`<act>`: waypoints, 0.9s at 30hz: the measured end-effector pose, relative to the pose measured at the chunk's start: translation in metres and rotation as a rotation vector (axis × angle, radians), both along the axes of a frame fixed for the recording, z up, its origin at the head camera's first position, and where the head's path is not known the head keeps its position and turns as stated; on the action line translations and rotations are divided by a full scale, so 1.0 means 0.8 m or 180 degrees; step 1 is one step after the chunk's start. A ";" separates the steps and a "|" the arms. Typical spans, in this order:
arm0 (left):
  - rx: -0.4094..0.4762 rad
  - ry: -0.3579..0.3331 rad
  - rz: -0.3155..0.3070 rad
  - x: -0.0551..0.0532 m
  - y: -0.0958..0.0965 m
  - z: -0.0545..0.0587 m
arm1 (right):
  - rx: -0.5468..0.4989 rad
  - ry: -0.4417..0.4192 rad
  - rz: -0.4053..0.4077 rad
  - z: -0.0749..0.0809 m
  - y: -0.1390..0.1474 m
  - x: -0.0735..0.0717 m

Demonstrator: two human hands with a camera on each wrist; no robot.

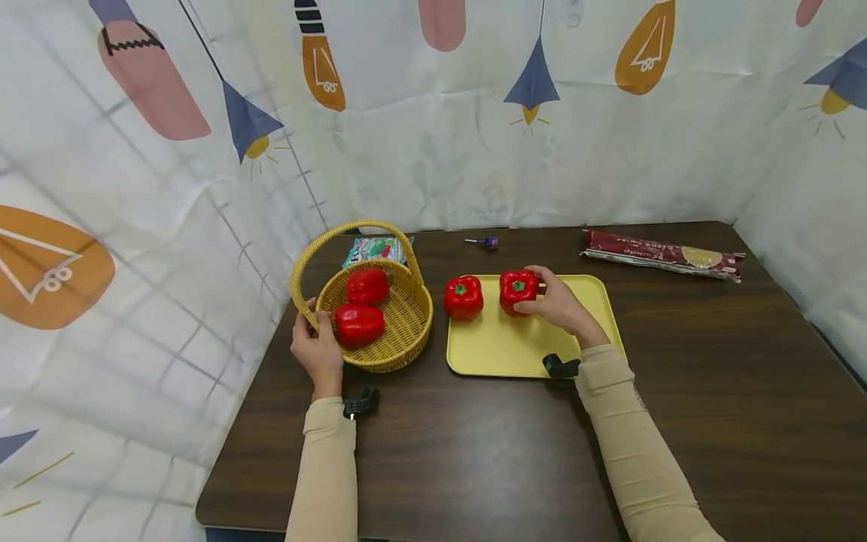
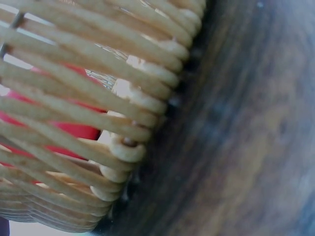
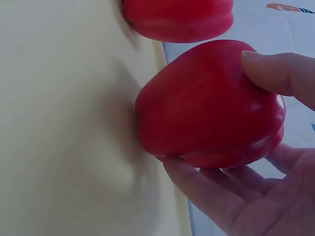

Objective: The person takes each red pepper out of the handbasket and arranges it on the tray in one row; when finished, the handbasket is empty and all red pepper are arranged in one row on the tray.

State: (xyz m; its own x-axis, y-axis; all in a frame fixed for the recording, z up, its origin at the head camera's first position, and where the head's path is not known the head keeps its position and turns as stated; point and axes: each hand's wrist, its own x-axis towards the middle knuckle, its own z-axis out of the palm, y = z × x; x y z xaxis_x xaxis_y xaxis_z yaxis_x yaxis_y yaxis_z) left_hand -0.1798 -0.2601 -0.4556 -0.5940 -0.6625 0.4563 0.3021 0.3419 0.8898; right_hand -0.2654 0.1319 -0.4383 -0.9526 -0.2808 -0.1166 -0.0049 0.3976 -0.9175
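My right hand point(image 1: 558, 307) holds a red bell pepper point(image 1: 517, 292) over the yellow tray point(image 1: 501, 361), thumb on one side and fingers on the other. In the right wrist view this bell pepper point(image 3: 206, 108) is close to the tray surface; whether it touches, I cannot tell. Left of it, a second red bell pepper point(image 1: 463, 298) stands on the tray's left part. My left hand point(image 1: 318, 352) grips the yellow wicker basket point(image 1: 409, 324) at the left foot of its handle. Inside lie two red peppers, one farther back point(image 1: 367, 287) and one nearer point(image 1: 359, 326).
Behind the basket lies a green-and-blue snack packet point(image 1: 369, 248), partly hidden. A small purple lollipop point(image 1: 489, 243) is at the table's back, and a long dark red packet point(image 1: 660, 254) lies at back right. Printed curtains point(image 1: 440, 150) border the dark wooden table point(image 1: 460, 452).
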 end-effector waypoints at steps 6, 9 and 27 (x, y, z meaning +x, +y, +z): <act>-0.0024 0.0013 0.0023 0.000 0.001 -0.001 | 0.0021 -0.0022 -0.0016 -0.007 -0.005 -0.001; -0.0038 0.0047 0.0022 -0.001 0.000 -0.001 | 0.0001 -0.0012 -0.0004 -0.009 -0.008 -0.001; -0.0036 0.0010 0.0013 -0.002 -0.003 -0.003 | -0.0029 0.0011 0.0201 -0.009 -0.020 0.003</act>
State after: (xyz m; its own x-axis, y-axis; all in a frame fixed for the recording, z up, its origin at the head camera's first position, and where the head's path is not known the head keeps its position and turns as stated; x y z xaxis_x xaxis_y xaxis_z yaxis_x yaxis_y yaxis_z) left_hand -0.1816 -0.2623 -0.4581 -0.5899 -0.6597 0.4656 0.3034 0.3533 0.8849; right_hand -0.2633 0.1158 -0.4452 -0.9334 -0.3414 -0.1105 -0.0329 0.3880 -0.9211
